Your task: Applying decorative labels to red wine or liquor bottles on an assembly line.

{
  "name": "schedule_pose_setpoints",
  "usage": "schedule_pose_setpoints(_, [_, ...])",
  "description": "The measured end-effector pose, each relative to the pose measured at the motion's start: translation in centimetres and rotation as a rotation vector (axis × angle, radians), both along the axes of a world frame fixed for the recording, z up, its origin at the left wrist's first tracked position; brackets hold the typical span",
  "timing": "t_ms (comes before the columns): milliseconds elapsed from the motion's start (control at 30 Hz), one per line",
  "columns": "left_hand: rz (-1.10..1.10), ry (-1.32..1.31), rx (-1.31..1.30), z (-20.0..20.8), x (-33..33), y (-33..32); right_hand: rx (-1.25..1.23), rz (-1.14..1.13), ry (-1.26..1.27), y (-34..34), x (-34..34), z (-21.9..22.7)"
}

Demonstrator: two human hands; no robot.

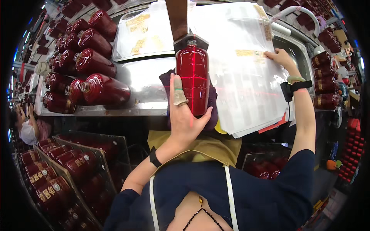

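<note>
A dark red glass bottle (pixel 192 73) lies with its bare neck pointing away from me, on a dark purple cloth (pixel 212 102). Red light lines cross its surface. My left hand (pixel 184 109) grips its near end, fingers along the left side and thumb at the base; one finger wears pale wrapping. To the right, a stack of white sheets (pixel 246 92) covers the counter. My right hand (pixel 280 58) reaches over the stack's right side, thumb and finger closed at the end of a gold decal (pixel 249 53) on the top sheet. The exact contact of those fingertips is small to see.
Several red bottles (pixel 101 89) stand on the metal counter at left. A tray (pixel 144 50) holds white sheets with gold decals. A brown post (pixel 177 19) with a dark holder (pixel 191 38) rises beyond my bottle. Crates of red bottles (pixel 83 161) are below left; another person (pixel 31 131) is farther left.
</note>
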State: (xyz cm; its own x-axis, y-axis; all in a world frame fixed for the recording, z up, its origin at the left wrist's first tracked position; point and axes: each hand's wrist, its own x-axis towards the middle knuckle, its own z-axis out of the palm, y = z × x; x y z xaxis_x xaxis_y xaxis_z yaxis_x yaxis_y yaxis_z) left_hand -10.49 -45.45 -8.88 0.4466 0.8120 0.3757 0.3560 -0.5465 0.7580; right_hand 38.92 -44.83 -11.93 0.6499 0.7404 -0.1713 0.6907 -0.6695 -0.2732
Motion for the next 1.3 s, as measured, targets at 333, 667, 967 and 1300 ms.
schedule_pose_setpoints(333, [-0.047,-0.079,-0.128,-0.2,-0.8,0.0,0.083,0.147,-0.350,-0.9,-6.3,7.4])
schedule_pose_setpoints(667, [-0.076,-0.536,-0.653,0.0,-3.2,3.4,0.449,0.374,0.758,-2.7,-25.0,15.0])
schedule_pose_setpoints(967, [-0.761,-0.713,-0.584,6.3,-1.9,5.8,0.559,0.702,0.996,-1.0,-32.6,17.5])
schedule_pose_setpoints(1300, [-0.460,-0.307,-0.627,7.5,-8.1,6.1,0.457,0.425,0.957,-6.1,-31.7,14.8])
